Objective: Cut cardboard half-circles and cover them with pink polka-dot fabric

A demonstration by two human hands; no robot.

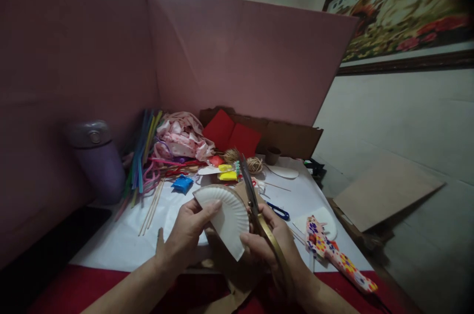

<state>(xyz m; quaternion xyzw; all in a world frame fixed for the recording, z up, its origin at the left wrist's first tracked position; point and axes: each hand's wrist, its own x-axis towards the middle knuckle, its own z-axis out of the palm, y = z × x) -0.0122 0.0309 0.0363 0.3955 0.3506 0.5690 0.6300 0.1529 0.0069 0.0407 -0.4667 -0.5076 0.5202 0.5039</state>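
My left hand (pixel 187 237) pinches a white, ridged piece of paper plate (pixel 227 215), thumb on its near face, and holds it up over the table. My right hand (pixel 272 247) grips the gold handles of a pair of scissors (pixel 255 205). The dark blades point up and away along the plate piece's right edge, and I cannot tell whether they touch it. A sheet of brown paper (pixel 240 282) lies under both hands.
A white sheet (pixel 122 240) covers the table, over red cloth. Behind lie coloured pipe cleaners (pixel 142 156), wooden skewers (pixel 151 205), clay pieces (pixel 182 183), twine (pixel 255 164), red felt (pixel 231 136) and pink fabric (pixel 181 136). A purple flask (pixel 98 158) stands left, a painted figure (pixel 333 252) right.
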